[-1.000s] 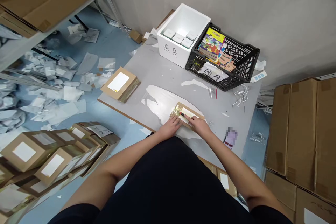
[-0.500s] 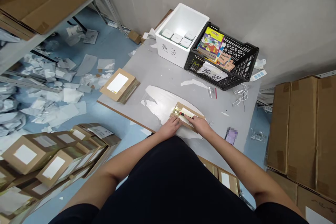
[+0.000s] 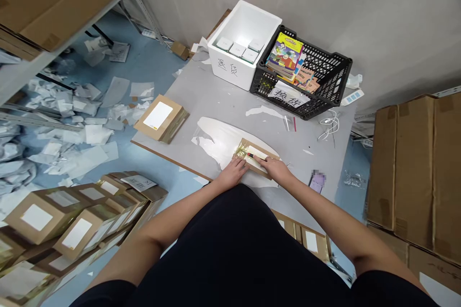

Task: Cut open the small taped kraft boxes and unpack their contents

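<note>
A small cardboard box (image 3: 257,172) with a white label and shiny clear tape at its left end lies on the table in front of me. My left hand (image 3: 233,172) holds the box's near left corner, fingers bent over the taped end. In my right hand (image 3: 275,169) is a slim black box cutter (image 3: 256,157) with an orange-red end. It points left over the label toward the tape, with the index finger stretched along it. Whether its blade touches the box is too small to tell. Beneath the box is a torn white sheet (image 3: 223,136).
Another taped box (image 3: 162,119) sits at the table's left edge. Behind stand a white foam box (image 3: 230,74) and a black crate (image 3: 313,110) with books. A phone (image 3: 317,181) and a white cable (image 3: 329,124) lie right. Stacked boxes (image 3: 39,216) fill the lower left.
The whole view has shifted slightly. Both hands stay at the box, and the box cutter sits nearly the same, close to the taped end.
</note>
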Motion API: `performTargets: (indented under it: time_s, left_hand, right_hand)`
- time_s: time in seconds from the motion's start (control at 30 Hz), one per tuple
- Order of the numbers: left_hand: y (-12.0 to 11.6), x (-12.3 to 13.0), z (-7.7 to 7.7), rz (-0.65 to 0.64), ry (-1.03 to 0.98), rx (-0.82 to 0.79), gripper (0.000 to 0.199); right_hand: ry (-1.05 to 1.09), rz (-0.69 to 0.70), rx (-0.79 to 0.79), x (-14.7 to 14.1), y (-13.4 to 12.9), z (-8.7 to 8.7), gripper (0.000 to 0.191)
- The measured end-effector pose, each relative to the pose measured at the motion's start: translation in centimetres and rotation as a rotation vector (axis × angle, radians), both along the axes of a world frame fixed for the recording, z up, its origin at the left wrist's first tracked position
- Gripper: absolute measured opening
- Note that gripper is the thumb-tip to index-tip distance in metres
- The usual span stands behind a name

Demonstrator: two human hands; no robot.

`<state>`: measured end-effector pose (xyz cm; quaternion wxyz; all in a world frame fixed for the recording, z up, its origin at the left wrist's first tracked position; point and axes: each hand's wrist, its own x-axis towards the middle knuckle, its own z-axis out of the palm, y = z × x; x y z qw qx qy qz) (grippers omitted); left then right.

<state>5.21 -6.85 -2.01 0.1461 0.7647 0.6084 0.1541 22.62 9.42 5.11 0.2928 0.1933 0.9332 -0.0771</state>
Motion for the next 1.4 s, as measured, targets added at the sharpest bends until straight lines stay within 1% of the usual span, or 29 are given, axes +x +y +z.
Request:
performTargets:
  time_s: [0.2,0.4,0.53,0.63,0.8,0.93,1.13,1.27,1.4]
  left_hand:
    - [0.1,-0.1,0.1,-0.006,0.017,0.007,0.055]
    - [0.1,0.0,-0.2,-0.005,0.008,0.017,0.056]
    - [0.1,-0.1,-0.2,-0.014,0.001,0.023,0.057]
    - [0.0,-0.2,-0.2,-0.022,-0.012,0.021,0.057]
    - [0.1,-0.2,-0.4,-0.035,-0.014,0.019,0.058]
    - [0.2,-0.2,0.0,-0.038,-0.007,0.002,0.058]
    - [0.2,0.0,0.6,-0.023,0.042,-0.022,0.053]
    - [0.2,0.1,0.8,-0.012,0.060,-0.025,0.054]
    - [0.1,0.1,1.0,-0.017,0.062,-0.026,0.055]
  right_hand:
    - [-0.006,0.003,0.019,0.3,0.1,-0.1,0.069]
    - [0.003,0.002,0.009,0.6,0.5,0.0,0.075]
    - [-0.005,-0.008,-0.005,1.0,0.6,0.2,0.071]
    - [-0.017,-0.016,-0.004,2.1,0.4,0.5,0.069]
    - [-0.068,-0.044,0.034,5.0,0.2,1.0,0.074]
    - [-0.095,-0.059,0.024,6.9,0.4,1.6,0.076]
    - [-0.112,-0.065,0.045,9.4,0.7,2.8,0.078]
    - [-0.154,-0.085,0.060,10.7,0.7,3.5,0.079]
    - [-0.175,-0.108,0.069,11.4,0.4,4.3,0.077]
